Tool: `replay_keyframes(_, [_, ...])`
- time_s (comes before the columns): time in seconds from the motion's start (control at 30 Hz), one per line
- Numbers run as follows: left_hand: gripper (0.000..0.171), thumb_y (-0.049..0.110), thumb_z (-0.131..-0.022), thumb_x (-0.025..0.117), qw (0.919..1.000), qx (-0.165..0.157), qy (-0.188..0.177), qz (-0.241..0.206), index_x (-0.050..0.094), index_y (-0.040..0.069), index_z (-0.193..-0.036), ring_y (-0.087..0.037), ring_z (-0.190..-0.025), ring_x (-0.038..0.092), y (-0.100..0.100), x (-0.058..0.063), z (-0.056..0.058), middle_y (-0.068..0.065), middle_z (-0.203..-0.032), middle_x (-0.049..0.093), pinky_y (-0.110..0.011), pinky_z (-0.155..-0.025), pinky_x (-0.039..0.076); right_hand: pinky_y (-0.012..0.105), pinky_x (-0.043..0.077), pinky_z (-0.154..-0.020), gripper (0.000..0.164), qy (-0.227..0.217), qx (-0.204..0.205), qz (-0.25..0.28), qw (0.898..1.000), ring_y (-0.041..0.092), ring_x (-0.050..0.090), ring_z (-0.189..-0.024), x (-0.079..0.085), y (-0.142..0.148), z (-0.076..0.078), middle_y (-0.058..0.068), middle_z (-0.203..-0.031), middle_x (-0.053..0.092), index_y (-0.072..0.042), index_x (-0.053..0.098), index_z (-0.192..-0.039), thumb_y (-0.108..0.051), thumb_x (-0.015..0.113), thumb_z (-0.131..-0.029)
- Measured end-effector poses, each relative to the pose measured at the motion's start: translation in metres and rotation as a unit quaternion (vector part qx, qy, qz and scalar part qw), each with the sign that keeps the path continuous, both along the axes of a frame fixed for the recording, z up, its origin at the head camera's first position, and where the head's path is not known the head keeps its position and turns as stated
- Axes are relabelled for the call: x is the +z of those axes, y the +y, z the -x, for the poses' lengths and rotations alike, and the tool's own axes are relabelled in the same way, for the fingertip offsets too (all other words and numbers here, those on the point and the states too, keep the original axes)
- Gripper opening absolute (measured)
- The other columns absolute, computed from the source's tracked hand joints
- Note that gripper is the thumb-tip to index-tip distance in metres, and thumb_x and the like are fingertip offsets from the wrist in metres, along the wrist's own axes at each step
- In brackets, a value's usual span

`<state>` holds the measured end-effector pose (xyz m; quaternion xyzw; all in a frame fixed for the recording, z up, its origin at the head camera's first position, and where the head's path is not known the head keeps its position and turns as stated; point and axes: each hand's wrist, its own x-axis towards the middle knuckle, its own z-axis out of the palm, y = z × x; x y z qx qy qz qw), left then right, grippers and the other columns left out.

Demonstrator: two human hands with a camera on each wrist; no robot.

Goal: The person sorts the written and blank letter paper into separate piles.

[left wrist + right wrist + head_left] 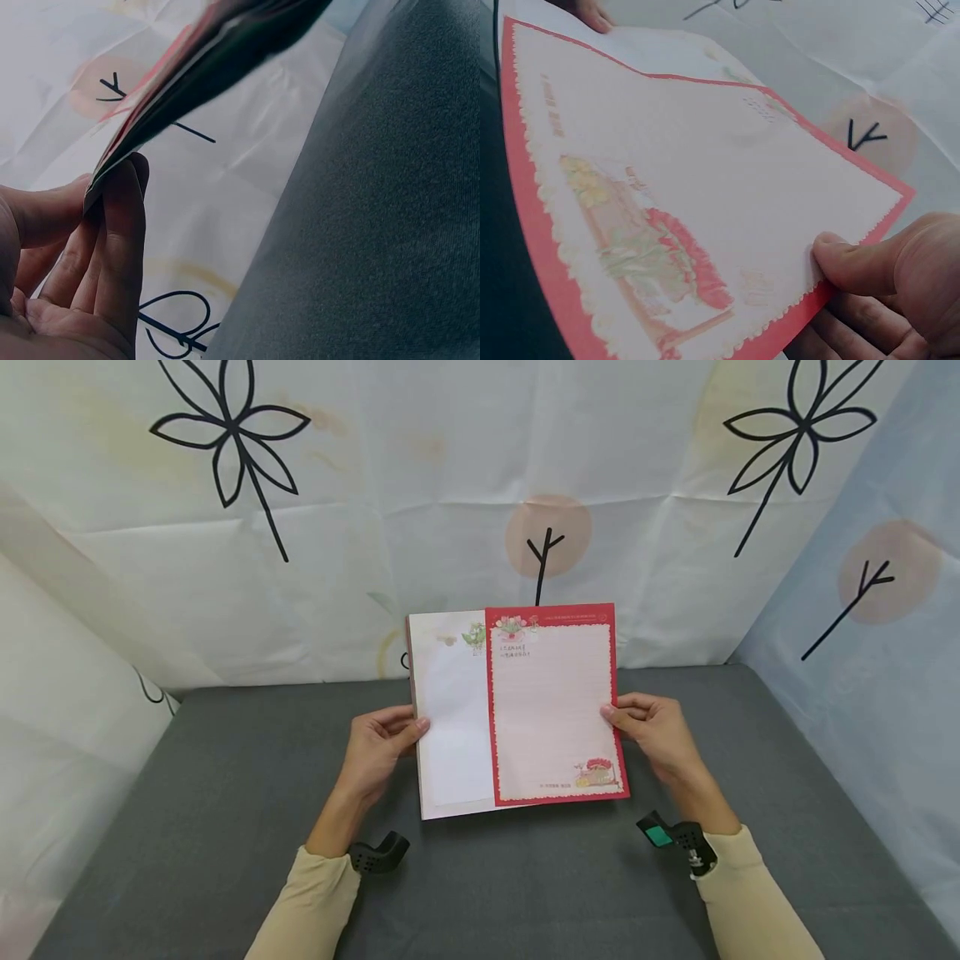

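We see first the white backdrop cloth [450, 543], which carries black drawings of flowers and small branches. In front of it spreads the dark grey surface [262, 760].

The booklet with white pages [453, 735] is held up above this surface, leaning, between the two hands. In the left wrist view we notice several layers at its edge. Over its right part lies the red-bordered sheet [555, 710], with its pale ruled face toward us. If the two are joined, we cannot tell.

The two cream sleeves [300, 910] come from below. The left hand [378, 747] has its grip closed on the left edge of the booklet, thumb in front and fingers behind. The right hand [660, 739] has its grip closed likewise on the right edge of the red-bordered sheet, with the thumb on the face. A black band [380, 853] is near the left wrist, and another, with a green patch [659, 836], is near the right.

Smaller, we find a printed picture [597, 772] at the sheet's lower right corner, and two lines of tiny writing [514, 652] near its top, too small to read.
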<state>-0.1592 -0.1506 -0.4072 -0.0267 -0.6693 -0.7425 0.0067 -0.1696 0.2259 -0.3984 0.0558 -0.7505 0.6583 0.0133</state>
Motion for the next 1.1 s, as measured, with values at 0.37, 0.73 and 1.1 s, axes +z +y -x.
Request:
replay_keyframes(0.37, [0.033,-0.006,-0.092,0.070,0.9999,0.013,0.007,0.005,0.062,-0.019,-0.121,-0.008,-0.077,0.072,-0.006,-0.001,0.001,0.007,-0.085,0.076,-0.026,-0.066,0.059,0.019,0.054,-0.071,0.047,-0.043,-0.052,-0.058,0.996,0.001,0.065,-0.078,-0.006,0.029,0.005,-0.016,-0.084,0.073,0.021,0.058,-0.125,-0.014,0.071,-0.097])
replay_keyframes(0.73, [0.032,-0.004,-0.093,0.070,0.9995,0.028,-0.001,0.015,0.063,-0.018,-0.121,-0.007,-0.075,0.071,-0.010,-0.002,0.003,0.008,-0.084,0.076,-0.025,-0.065,0.058,0.016,0.053,-0.073,0.053,-0.061,-0.067,-0.116,0.989,-0.002,0.063,-0.081,-0.013,0.053,0.005,-0.017,-0.089,0.071,0.019,0.056,-0.131,-0.022,0.070,-0.099])
replay_keyframes(1.1, [0.033,-0.005,-0.093,0.069,0.9996,0.028,-0.003,0.007,0.062,-0.019,-0.122,-0.008,-0.076,0.072,-0.013,-0.003,0.003,0.007,-0.084,0.076,-0.025,-0.066,0.058,0.017,0.052,-0.071,0.053,-0.080,-0.083,-0.169,0.979,0.001,0.062,-0.077,-0.016,0.067,0.005,-0.003,-0.094,0.074,0.017,0.058,-0.129,-0.026,0.070,-0.099])
